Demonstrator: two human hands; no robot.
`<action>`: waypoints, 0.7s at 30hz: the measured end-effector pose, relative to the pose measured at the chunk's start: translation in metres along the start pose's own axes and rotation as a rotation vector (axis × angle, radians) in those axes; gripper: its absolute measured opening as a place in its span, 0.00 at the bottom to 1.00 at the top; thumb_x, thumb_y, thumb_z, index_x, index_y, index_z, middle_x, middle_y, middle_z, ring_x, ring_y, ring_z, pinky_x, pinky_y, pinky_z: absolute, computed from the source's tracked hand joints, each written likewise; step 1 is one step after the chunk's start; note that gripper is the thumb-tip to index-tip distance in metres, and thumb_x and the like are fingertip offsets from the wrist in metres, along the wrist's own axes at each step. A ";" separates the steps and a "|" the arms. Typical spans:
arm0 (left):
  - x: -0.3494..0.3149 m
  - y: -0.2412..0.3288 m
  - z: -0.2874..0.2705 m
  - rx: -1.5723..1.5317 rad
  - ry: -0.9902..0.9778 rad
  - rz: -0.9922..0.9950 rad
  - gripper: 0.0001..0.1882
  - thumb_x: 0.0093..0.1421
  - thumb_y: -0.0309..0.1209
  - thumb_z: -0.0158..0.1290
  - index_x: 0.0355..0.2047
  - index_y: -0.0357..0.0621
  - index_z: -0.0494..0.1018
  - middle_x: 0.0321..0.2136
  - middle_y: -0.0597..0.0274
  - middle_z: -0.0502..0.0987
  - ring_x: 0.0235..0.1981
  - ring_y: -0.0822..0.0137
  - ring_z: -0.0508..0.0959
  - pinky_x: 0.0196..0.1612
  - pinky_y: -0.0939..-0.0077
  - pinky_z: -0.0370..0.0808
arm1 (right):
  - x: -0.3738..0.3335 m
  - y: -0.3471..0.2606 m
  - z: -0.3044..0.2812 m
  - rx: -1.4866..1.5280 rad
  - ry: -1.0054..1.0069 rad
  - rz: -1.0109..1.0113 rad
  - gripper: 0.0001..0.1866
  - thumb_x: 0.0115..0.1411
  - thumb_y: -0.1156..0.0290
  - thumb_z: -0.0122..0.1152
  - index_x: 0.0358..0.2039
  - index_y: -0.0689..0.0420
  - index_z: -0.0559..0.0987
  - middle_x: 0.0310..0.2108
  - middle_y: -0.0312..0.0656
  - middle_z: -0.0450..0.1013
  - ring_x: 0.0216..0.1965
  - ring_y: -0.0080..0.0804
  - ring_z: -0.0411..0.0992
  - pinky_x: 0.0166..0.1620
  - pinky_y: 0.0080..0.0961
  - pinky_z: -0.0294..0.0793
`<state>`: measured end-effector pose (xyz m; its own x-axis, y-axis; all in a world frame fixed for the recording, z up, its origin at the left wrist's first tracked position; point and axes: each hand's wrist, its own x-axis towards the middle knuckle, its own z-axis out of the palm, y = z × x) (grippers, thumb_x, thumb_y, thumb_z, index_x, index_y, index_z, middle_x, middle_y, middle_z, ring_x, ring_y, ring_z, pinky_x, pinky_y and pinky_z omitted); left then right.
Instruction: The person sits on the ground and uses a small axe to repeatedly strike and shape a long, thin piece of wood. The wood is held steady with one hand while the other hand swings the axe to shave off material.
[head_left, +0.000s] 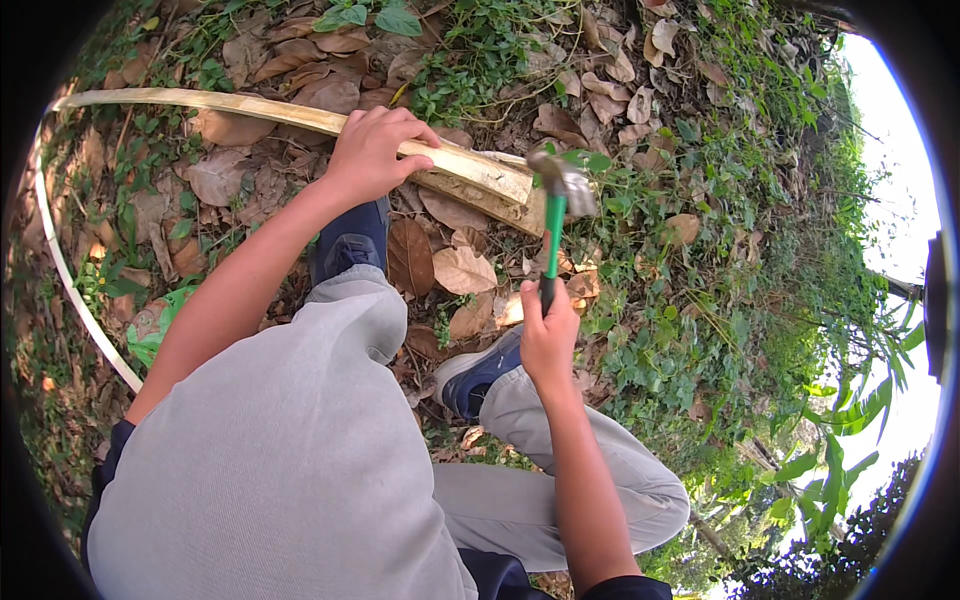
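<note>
My left hand point(378, 152) grips a long pale wooden strip point(475, 172) from above, its thumb lying along the near side. The strip reaches from the far left to the middle of the head view. Under its right end lies a rougher, darker wooden piece point(485, 203), which rests on the leaves. My right hand point(549, 335) is closed round the black grip of a claw hammer point(555, 235) with a green shaft. The metal hammer head point(563, 180) is slightly blurred and appears just right of the strip's end; whether it touches the wood I cannot tell.
Dry brown leaves point(465, 270) and low green plants point(650, 340) cover the ground. A thin white strip point(68, 270) curves down the left side. My navy shoes point(350, 250) and grey trousers point(260, 440) are close below the wood. Taller leafy plants point(830, 470) stand at the right.
</note>
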<state>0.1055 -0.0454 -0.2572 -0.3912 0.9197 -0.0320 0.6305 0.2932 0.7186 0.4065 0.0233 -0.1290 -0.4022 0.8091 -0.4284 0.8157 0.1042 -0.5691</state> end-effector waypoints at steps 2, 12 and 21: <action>0.000 0.000 0.000 -0.002 0.002 0.000 0.12 0.59 0.43 0.66 0.43 0.61 0.84 0.41 0.71 0.78 0.49 0.64 0.75 0.56 0.64 0.64 | -0.001 0.011 0.011 -0.054 -0.066 0.095 0.16 0.72 0.60 0.58 0.36 0.62 0.75 0.20 0.47 0.71 0.20 0.36 0.70 0.28 0.36 0.69; 0.000 -0.001 0.000 0.001 0.008 0.001 0.13 0.59 0.43 0.66 0.43 0.61 0.84 0.41 0.71 0.79 0.49 0.64 0.75 0.56 0.65 0.64 | -0.007 -0.010 -0.001 -0.120 -0.037 0.109 0.14 0.69 0.62 0.63 0.33 0.61 0.78 0.18 0.43 0.72 0.17 0.33 0.70 0.25 0.35 0.68; -0.001 0.000 0.000 -0.002 0.010 0.010 0.13 0.59 0.42 0.65 0.43 0.61 0.84 0.41 0.72 0.78 0.48 0.64 0.74 0.56 0.66 0.63 | -0.007 -0.060 -0.035 0.130 0.283 -0.324 0.10 0.73 0.69 0.59 0.35 0.61 0.75 0.21 0.26 0.66 0.22 0.11 0.57 0.25 0.16 0.56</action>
<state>0.1060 -0.0464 -0.2577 -0.3915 0.9200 -0.0183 0.6333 0.2838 0.7200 0.3752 0.0319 -0.0672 -0.4840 0.8749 -0.0143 0.5999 0.3199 -0.7333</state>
